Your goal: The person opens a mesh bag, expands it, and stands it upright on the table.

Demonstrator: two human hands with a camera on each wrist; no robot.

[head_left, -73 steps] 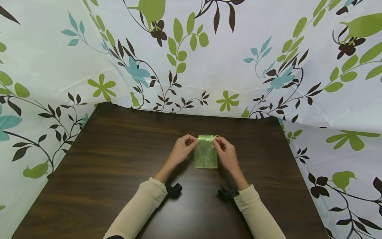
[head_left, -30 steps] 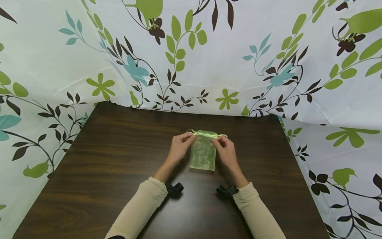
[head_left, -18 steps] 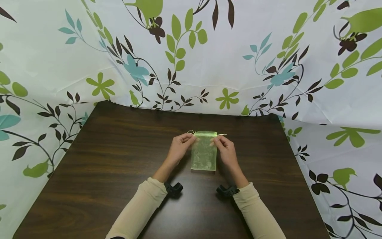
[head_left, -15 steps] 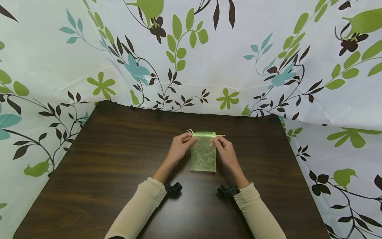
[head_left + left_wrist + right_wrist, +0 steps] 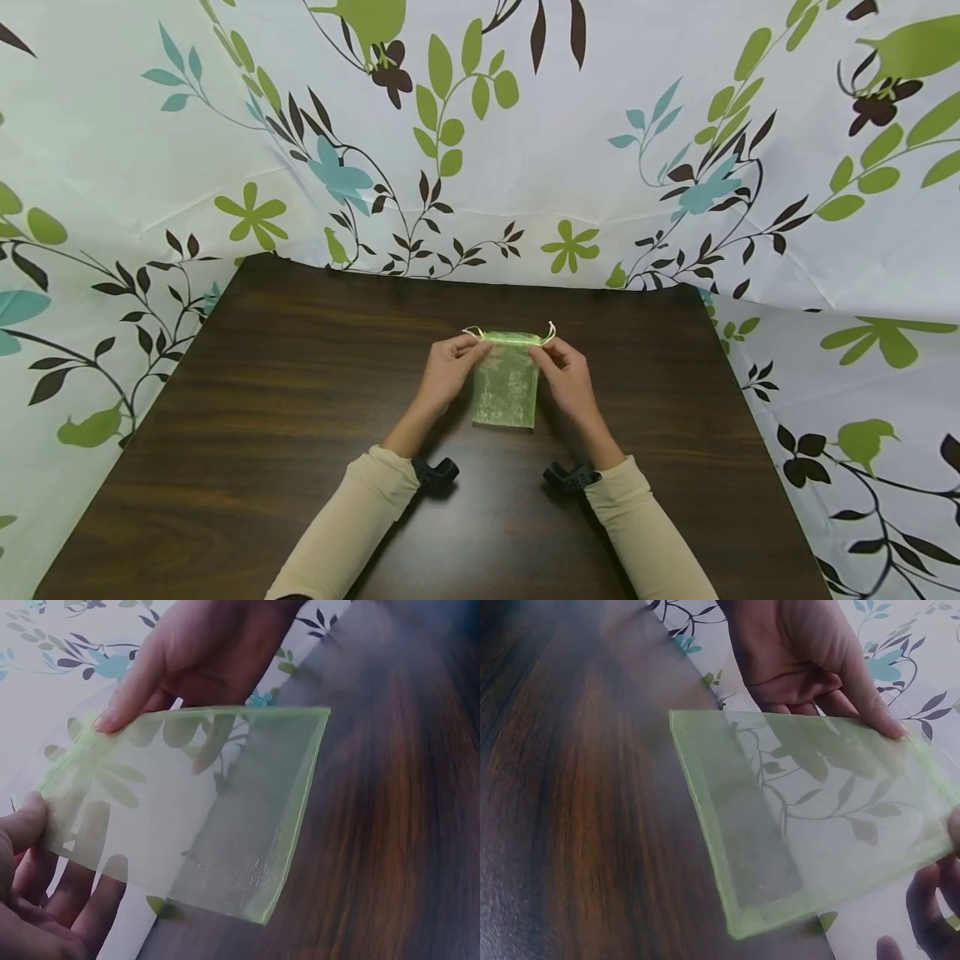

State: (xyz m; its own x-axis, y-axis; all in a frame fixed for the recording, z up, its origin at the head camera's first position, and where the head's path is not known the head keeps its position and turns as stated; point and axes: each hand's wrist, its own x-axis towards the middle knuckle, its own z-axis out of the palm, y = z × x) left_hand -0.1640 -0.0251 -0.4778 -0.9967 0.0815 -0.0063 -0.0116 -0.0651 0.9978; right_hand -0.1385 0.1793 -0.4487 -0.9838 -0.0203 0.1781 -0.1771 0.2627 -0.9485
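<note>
A sheer light-green drawstring pouch [image 5: 505, 387] hangs between both hands over the table. Its pale drawstring loops stick out at the two top corners. The left hand [image 5: 447, 367] pinches the upper left edge, thumb in front and fingers behind. At the upper right edge the right hand [image 5: 564, 372] pinches it the same way. In the left wrist view the pouch [image 5: 195, 810] is stretched flat, and fingers show through the mesh. From the right wrist, the pouch [image 5: 802, 817] looks see-through, with the cloth pattern visible behind it.
A dark wood table [image 5: 337, 375] lies under the hands. Behind and beside it hangs a white cloth [image 5: 495, 200] printed with leaves, flowers and birds. Black wrist cameras [image 5: 437, 475] sit at both cuffs of the cream sleeves [image 5: 345, 525].
The pouch's drawstring loops have come out at both top corners since the oldest frame. The pouch has tilted and shifted slightly left; both hands keep their pinch.
</note>
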